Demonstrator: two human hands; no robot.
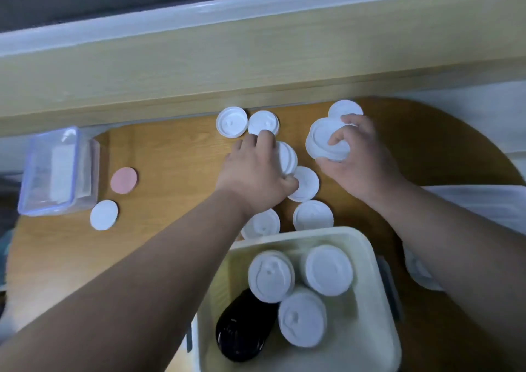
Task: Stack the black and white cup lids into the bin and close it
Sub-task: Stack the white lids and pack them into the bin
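**A:** Head view: what are the hands doing?

**B:** The right hand (358,158), at two o'clock, has its fingers and thumb curled round a white stack (321,141), held tilted, probably so another lid can nest onto it. The left hand (256,169), in the middle, has its fingers wrapped over a couple of gathered lids (289,158) on the table (170,158).

**A:** And the bin?

**B:** The bin (367,246) sits open at five o'clock, close to the body for short reaches. It holds three white piles (270,276) and the black lids (242,329), which lie on their side.

**A:** Much left?

**B:** I'd say so. Loose white lids (313,215) lie around the left hand from twelve to five o'clock. At nine o'clock are a clear container (57,172) and a pink disc (123,180).
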